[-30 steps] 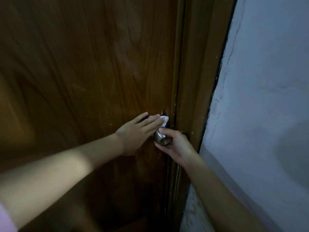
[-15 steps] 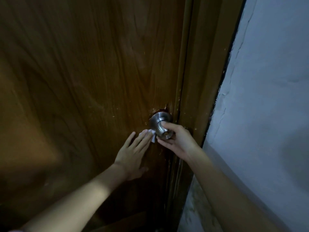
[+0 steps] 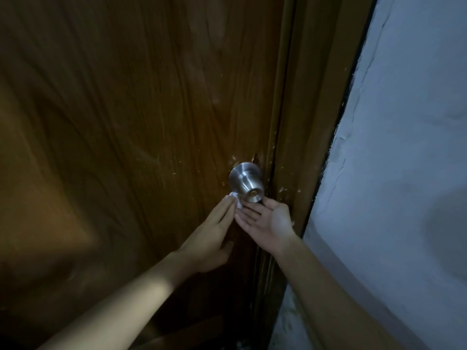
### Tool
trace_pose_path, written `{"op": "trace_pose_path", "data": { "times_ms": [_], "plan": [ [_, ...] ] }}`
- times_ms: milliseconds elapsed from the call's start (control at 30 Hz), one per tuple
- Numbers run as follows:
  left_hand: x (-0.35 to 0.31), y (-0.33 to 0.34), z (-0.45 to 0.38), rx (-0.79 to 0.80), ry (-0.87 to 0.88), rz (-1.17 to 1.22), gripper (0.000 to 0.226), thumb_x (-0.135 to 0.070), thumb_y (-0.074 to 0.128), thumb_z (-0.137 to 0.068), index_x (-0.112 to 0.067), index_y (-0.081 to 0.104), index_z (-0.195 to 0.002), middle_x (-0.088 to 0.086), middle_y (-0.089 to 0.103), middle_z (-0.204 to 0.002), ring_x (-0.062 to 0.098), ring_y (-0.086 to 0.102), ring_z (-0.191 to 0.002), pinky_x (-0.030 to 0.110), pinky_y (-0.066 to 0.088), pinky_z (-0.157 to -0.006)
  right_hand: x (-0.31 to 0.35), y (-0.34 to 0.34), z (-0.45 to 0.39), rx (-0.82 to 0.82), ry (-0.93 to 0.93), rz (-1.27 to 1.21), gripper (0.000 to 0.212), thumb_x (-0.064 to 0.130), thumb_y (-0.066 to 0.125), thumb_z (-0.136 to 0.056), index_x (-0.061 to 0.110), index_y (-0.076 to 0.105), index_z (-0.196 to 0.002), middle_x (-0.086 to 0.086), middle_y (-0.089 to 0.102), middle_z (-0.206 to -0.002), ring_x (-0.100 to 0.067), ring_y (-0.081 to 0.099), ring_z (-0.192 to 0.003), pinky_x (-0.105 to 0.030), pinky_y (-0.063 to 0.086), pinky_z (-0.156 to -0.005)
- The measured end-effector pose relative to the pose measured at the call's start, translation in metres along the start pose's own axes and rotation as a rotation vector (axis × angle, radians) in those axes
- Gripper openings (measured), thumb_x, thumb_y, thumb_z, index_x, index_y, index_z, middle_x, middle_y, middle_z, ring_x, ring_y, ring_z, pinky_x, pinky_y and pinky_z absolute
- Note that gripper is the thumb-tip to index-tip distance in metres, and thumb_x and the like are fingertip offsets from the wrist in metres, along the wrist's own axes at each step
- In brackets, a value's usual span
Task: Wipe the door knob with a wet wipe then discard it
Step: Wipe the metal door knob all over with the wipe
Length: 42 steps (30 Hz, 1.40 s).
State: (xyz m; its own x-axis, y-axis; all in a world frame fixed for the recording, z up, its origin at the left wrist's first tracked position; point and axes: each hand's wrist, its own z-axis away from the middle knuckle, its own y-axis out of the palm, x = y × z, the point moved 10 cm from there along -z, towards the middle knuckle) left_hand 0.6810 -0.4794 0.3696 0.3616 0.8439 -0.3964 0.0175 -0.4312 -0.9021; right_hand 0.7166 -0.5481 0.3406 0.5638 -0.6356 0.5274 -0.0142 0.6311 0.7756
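A round steel door knob [image 3: 246, 181] sticks out of a dark brown wooden door [image 3: 141, 122], near its right edge. A small white wet wipe [image 3: 236, 199] is pressed against the knob's lower left side by the fingertips of my left hand [image 3: 212, 233], whose fingers are stretched flat along the door. My right hand [image 3: 267, 219] is just below the knob, palm up with fingers spread, its fingertips next to the wipe and under the knob's face. Most of the wipe is hidden behind the fingers.
The wooden door frame [image 3: 310, 122] runs down right of the knob. A pale, cracked plaster wall [image 3: 404, 173] fills the right side. The scene is dim, and the door's lower left lies in shadow.
My left hand and the wipe moved from above the knob down to its lower left. My right hand let go of the knob and now lies open beneath it.
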Motion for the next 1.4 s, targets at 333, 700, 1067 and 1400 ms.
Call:
{"op": "trace_pose_path", "data": {
  "times_ms": [333,700,1067,1400],
  "plan": [
    [-0.001,-0.079,0.002,-0.647,-0.107,0.349,0.052,-0.019,0.068,-0.078,-0.016,0.048,-0.126,-0.006,0.05,-0.121,0.002,0.05,-0.108,0.013,0.044,-0.081,0.005,0.022,0.008,0.053,-0.078,-0.289,0.043,0.026,0.031,-0.096,-0.012,0.051,-0.107,-0.034,0.054,-0.113,-0.043,0.052,-0.113,-0.046,0.039,-0.104],
    [-0.007,-0.09,-0.015,-0.583,-0.216,0.257,0.081,-0.039,0.076,-0.067,-0.017,0.037,-0.135,-0.002,0.052,-0.128,0.005,0.047,-0.113,0.022,0.045,-0.09,0.025,0.011,0.016,-0.189,-0.44,-0.239,0.038,0.017,0.045,-0.092,-0.002,0.047,-0.125,-0.018,0.059,-0.115,-0.025,0.058,-0.101,-0.035,0.044,-0.089],
    [-0.005,-0.091,-0.019,-0.584,-0.177,0.266,0.069,-0.026,0.072,-0.075,-0.012,0.04,-0.134,0.004,0.053,-0.129,0.008,0.051,-0.113,0.025,0.049,-0.091,0.068,0.087,0.051,-0.113,-1.155,1.391,0.041,0.025,0.03,-0.092,0.01,0.055,-0.12,-0.006,0.057,-0.126,-0.003,0.042,-0.116,-0.029,0.015,-0.112],
    [-0.001,-0.09,-0.018,-0.434,-0.15,0.305,0.09,-0.036,0.079,-0.065,-0.017,0.031,-0.139,0.0,0.044,-0.138,0.013,0.046,-0.121,0.034,0.048,-0.095,0.074,0.093,0.055,0.11,-0.94,1.206,0.007,0.014,0.063,-0.082,0.015,0.069,-0.086,-0.001,0.069,-0.088,-0.007,0.065,-0.084,-0.024,0.055,-0.072]
  ]
}}
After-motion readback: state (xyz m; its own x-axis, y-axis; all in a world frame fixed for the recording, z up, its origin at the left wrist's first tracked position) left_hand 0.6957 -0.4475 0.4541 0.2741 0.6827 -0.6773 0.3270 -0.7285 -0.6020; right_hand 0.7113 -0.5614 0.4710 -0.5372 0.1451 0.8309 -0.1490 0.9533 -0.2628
